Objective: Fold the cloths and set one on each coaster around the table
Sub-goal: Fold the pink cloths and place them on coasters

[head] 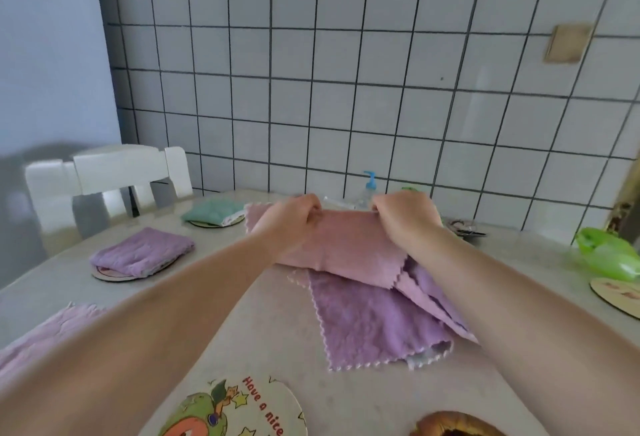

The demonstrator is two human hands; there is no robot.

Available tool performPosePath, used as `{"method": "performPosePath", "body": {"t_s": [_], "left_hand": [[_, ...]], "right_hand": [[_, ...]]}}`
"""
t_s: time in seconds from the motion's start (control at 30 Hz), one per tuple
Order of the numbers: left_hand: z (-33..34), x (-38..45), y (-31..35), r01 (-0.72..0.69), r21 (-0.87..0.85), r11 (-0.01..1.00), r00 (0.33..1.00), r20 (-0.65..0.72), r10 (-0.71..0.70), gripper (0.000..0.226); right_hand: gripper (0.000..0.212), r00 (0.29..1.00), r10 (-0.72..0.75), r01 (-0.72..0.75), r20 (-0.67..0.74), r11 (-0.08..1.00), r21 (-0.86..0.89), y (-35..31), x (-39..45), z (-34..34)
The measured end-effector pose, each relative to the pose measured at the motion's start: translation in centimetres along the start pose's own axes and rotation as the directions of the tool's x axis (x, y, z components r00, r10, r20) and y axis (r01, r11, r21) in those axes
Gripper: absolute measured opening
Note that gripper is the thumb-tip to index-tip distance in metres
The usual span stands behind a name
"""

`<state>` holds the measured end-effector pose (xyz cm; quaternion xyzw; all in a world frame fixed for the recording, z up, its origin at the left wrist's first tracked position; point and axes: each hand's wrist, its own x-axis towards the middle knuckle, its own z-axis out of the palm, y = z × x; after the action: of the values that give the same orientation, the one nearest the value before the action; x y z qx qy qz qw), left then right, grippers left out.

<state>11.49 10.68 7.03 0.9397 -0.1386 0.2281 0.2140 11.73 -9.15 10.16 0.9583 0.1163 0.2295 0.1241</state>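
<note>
A pink cloth [349, 245] lies across the middle of the table, partly on top of a purple cloth [374, 325]. My left hand [294, 217] and my right hand [403, 216] each pinch its far edge, a hand's width apart. A folded purple cloth [142, 250] sits on a round coaster [114, 275] at the left. Farther back a folded green cloth [213, 210] rests on another coaster [214, 224]. A printed coaster [242, 408] lies bare at the near edge, and one more coaster [616, 295] at the right. A pale pink cloth [45, 331] lies near left.
A white chair [107, 172] stands at the table's far left corner. A pump bottle [369, 190] stands by the tiled wall behind my hands. A green plastic bag [607, 255] lies at the right. A brown object [453, 425] sits at the bottom edge.
</note>
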Motion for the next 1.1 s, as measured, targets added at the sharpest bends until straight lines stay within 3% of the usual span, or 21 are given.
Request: {"method": "performPosePath", "body": {"t_s": [0.07, 0.13, 0.3, 0.43, 0.57, 0.63, 0.77, 1.0, 1.1], "left_hand": [[-1.8, 2.0, 0.5, -0.105, 0.126, 0.986, 0.994, -0.018, 0.108, 0.014], [-3.3, 3.7, 0.3, -0.082, 0.205, 0.975, 0.996, -0.026, 0.089, 0.017], [-6.6, 6.3, -1.0, 0.042, 0.133, 0.990, 0.995, -0.091, -0.030, 0.014], [-7.7, 6.8, -1.6, 0.050, 0.178, 0.983, 0.986, -0.168, -0.020, 0.025], [-13.1, 7.5, -2.3, 0.128, 0.207, 0.970, 0.964, -0.255, -0.073, 0.017], [-14.7, 7.7, -2.7, 0.184, 0.135, 0.974, 0.960, -0.238, -0.149, 0.021], [-14.7, 7.3, -3.9, 0.279, -0.186, 0.942, 0.939, -0.153, -0.308, 0.022], [-15.4, 4.7, -4.8, 0.175, -0.255, 0.951, 0.895, -0.362, -0.262, 0.018], [-15.4, 1.7, -4.5, 0.076, -0.339, 0.938, 0.884, -0.412, -0.220, 0.018]], "right_hand": [[0.034, 0.999, 0.030, -0.031, -0.029, 0.999, -0.011, 1.1, 1.9, -1.4], [0.035, 0.996, 0.088, -0.087, -0.030, 0.996, 0.021, 1.9, 3.5, -2.6], [0.027, 0.967, 0.239, -0.208, -0.084, 0.940, 0.272, 3.7, 4.4, -4.5], [0.026, 0.960, 0.184, -0.099, -0.212, 0.929, 0.357, 3.8, 4.1, -4.1], [0.017, 0.919, 0.162, -0.013, -0.361, 0.924, 0.381, 3.9, 6.0, -7.7], [0.014, 0.922, 0.215, -0.066, -0.323, 0.907, 0.415, 4.5, 6.3, -8.9], [0.021, 0.939, 0.293, -0.178, -0.180, 0.862, 0.474, 5.5, 6.2, -8.3], [0.021, 0.913, 0.322, -0.082, -0.250, 0.746, 0.661, 4.6, 5.3, -8.1], [0.020, 0.909, 0.357, -0.035, -0.213, 0.575, 0.817, 3.5, 2.4, -8.0]]}}
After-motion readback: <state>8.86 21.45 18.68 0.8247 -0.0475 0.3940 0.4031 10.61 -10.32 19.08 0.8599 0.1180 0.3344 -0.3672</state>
